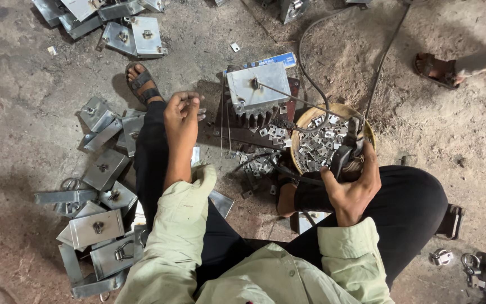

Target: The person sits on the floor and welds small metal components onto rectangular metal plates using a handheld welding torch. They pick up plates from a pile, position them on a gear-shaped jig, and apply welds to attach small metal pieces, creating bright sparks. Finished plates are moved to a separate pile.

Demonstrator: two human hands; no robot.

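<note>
The person is sitting on a dirt floor (40, 112) with the right hand (351, 188) wrapping round a dark-handled tool (341, 160) at the near rim of a round bowl (305, 121), fingers closed on the grip. The left hand (182, 115) is hovering out front near one sandalled foot (142, 84), fingertips pinching together; I can't tell if anything tiny is between them. The bowl is sitting just right of a grey metal block (257, 87) on a rusty base, and it's heaped with little square clips (319, 143), far too many to count, with a few dozen more spilling beside the block. Those clips are looking light, stiff and sharp-edged, probably slick too, so I'd guess you're pinching one by its flat sides rather than scooping. The tool is looking heavier and rigid, best gripped mid-handle as it is now. To the left, bent plates (97, 225) with a fitting in the middle are lying in a loose pile, roughly a dozen, plus about six more at the top edge. Those would be stiff, a bit weighty, best grabbed by a folded edge. One other person's foot (435, 67) is showing top right.
</note>
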